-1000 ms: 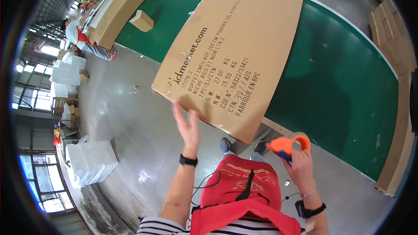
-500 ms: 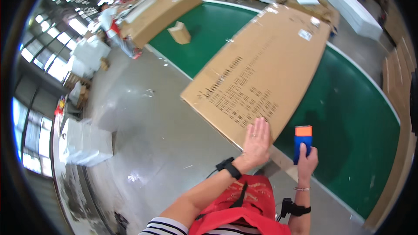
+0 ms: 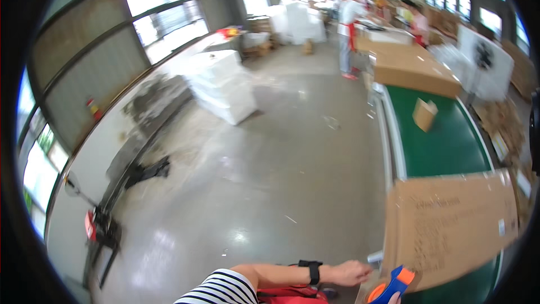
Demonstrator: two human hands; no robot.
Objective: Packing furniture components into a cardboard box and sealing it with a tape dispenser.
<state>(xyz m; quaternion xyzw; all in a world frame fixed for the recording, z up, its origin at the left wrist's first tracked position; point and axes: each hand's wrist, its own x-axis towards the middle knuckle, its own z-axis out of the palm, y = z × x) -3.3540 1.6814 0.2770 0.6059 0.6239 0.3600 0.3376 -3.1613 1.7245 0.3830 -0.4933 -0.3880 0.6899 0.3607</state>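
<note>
A large flat brown carton (image 3: 450,225) lies on the green conveyor belt (image 3: 441,149) at the lower right, with dark print on its top. Just left of the carton's near corner is my left hand (image 3: 351,273), apart from the box, its fingers curled in and nothing visible in them. My right hand (image 3: 395,298) shows only in part at the lower edge. It is closed around a blue tape dispenser (image 3: 388,290) with an orange end and an orange round part, held over the carton's near edge.
Farther along the belt are a small upright box (image 3: 424,114) and another long carton (image 3: 416,67). Two people (image 3: 347,34) stand near its far end. White wrapped blocks (image 3: 219,84) are stacked on the grey floor. A red and black stand (image 3: 104,228) is by the left wall.
The view has swung left, so the carton now sits at the lower right. My left hand has come off the carton's top and curled. The tape dispenser, still in my right hand, has tilted.
</note>
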